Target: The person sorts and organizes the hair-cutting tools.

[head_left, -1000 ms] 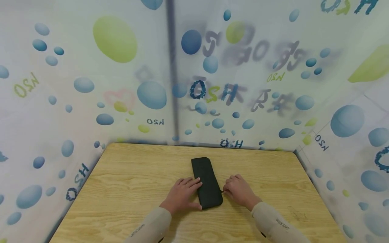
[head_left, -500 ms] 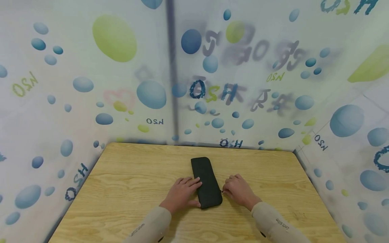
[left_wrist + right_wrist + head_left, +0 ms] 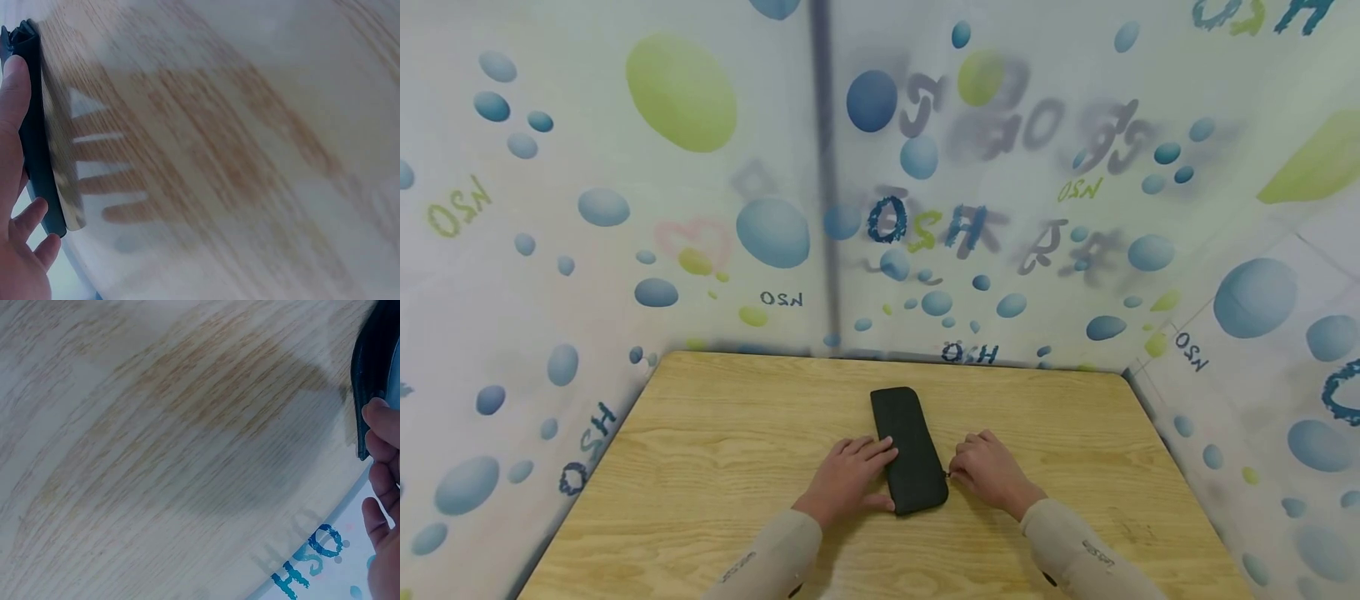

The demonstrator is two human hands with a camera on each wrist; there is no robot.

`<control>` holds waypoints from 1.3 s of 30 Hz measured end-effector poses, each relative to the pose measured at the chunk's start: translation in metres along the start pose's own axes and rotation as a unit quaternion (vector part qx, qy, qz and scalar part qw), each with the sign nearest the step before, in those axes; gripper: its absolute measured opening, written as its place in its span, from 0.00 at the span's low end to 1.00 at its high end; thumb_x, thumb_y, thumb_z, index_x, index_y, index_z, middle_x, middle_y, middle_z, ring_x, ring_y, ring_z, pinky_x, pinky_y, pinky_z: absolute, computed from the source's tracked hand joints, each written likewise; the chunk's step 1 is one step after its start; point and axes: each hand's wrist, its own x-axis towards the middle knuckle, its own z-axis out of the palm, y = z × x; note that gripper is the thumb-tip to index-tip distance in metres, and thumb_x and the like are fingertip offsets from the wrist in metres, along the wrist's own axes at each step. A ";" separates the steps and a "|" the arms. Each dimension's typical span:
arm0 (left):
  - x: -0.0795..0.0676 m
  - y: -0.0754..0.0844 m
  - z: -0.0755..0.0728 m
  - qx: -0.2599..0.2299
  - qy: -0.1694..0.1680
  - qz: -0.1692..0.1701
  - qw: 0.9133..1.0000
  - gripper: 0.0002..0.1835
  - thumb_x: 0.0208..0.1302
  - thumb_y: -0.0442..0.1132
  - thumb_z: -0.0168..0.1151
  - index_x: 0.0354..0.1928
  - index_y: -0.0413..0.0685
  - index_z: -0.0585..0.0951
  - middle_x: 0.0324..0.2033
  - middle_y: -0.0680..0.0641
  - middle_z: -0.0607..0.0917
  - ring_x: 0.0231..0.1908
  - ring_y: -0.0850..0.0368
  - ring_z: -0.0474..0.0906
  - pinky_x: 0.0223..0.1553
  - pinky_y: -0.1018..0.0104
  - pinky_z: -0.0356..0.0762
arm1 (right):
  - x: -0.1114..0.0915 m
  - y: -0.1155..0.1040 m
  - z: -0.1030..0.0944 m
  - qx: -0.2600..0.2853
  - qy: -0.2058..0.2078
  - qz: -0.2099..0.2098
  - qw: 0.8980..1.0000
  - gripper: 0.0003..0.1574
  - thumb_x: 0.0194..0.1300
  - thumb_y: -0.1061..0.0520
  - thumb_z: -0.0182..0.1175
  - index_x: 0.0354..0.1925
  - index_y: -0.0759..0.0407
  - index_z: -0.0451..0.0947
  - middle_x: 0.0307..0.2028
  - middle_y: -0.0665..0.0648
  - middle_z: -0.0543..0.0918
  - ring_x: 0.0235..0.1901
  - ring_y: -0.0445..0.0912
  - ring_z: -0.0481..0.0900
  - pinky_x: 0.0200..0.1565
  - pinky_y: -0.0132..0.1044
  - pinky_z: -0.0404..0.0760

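Note:
A flat black zip pouch with rounded right-hand corners lies lengthwise on the wooden table, tilted slightly. On its left side rests my left hand, fingers spread over the top and thumb against the near left corner. The left wrist view shows the pouch edge-on beside the thumb and fingers. At the pouch's right edge, near the close end, my right hand pinches a small zipper pull between thumb and curled forefinger. In the right wrist view the fingertips cover most of that pull.
The light wooden table extends around the pouch on every side. Behind it and along both sides stand pale walls printed with blue and green drops. Both forearms, in beige sleeves, come in from the near edge.

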 end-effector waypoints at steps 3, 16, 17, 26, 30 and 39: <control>0.000 -0.001 0.001 0.004 -0.002 -0.001 1.000 0.44 0.53 0.74 0.56 0.69 0.63 0.69 0.70 0.57 0.68 0.68 0.53 0.68 0.66 0.51 0.67 | -0.002 0.001 0.000 0.005 -0.004 -0.008 1.000 0.04 0.60 0.51 0.68 0.28 0.46 0.87 0.24 0.41 0.80 0.29 0.38 0.70 0.42 0.38 0.71; 0.001 -0.002 0.000 0.022 0.017 0.006 1.000 0.41 0.55 0.72 0.56 0.68 0.63 0.70 0.69 0.57 0.70 0.66 0.53 0.70 0.65 0.53 0.69 | -0.008 -0.003 -0.001 0.021 -0.023 -0.033 0.999 0.05 0.60 0.50 0.67 0.29 0.45 0.86 0.24 0.40 0.78 0.29 0.37 0.69 0.40 0.35 0.70; 0.001 -0.002 0.000 0.022 0.017 0.007 1.000 0.41 0.55 0.72 0.56 0.68 0.63 0.70 0.69 0.57 0.70 0.66 0.53 0.70 0.65 0.53 0.69 | -0.008 -0.003 -0.001 0.021 -0.027 -0.035 0.999 0.05 0.60 0.49 0.67 0.28 0.45 0.86 0.24 0.40 0.78 0.29 0.37 0.70 0.40 0.36 0.70; 0.001 -0.001 0.001 0.023 0.019 0.010 1.000 0.40 0.55 0.72 0.56 0.68 0.63 0.71 0.69 0.57 0.71 0.66 0.53 0.70 0.64 0.53 0.69 | -0.009 -0.006 -0.004 0.046 -0.063 -0.055 0.995 0.06 0.62 0.48 0.66 0.29 0.44 0.86 0.25 0.39 0.79 0.30 0.36 0.72 0.42 0.37 0.70; 0.002 -0.001 0.002 0.026 0.014 0.009 1.000 0.41 0.55 0.72 0.56 0.68 0.63 0.70 0.69 0.57 0.71 0.66 0.53 0.70 0.65 0.53 0.69 | -0.009 -0.009 -0.007 0.044 -0.071 -0.065 0.994 0.06 0.61 0.48 0.66 0.28 0.43 0.86 0.25 0.39 0.78 0.30 0.35 0.71 0.43 0.37 0.70; 0.002 -0.002 0.005 0.036 0.016 0.007 0.999 0.41 0.54 0.73 0.54 0.69 0.65 0.70 0.69 0.58 0.70 0.66 0.54 0.70 0.64 0.54 0.69 | -0.007 -0.013 -0.007 0.036 -0.078 -0.096 0.992 0.05 0.61 0.47 0.67 0.28 0.41 0.86 0.25 0.38 0.80 0.30 0.35 0.72 0.45 0.38 0.71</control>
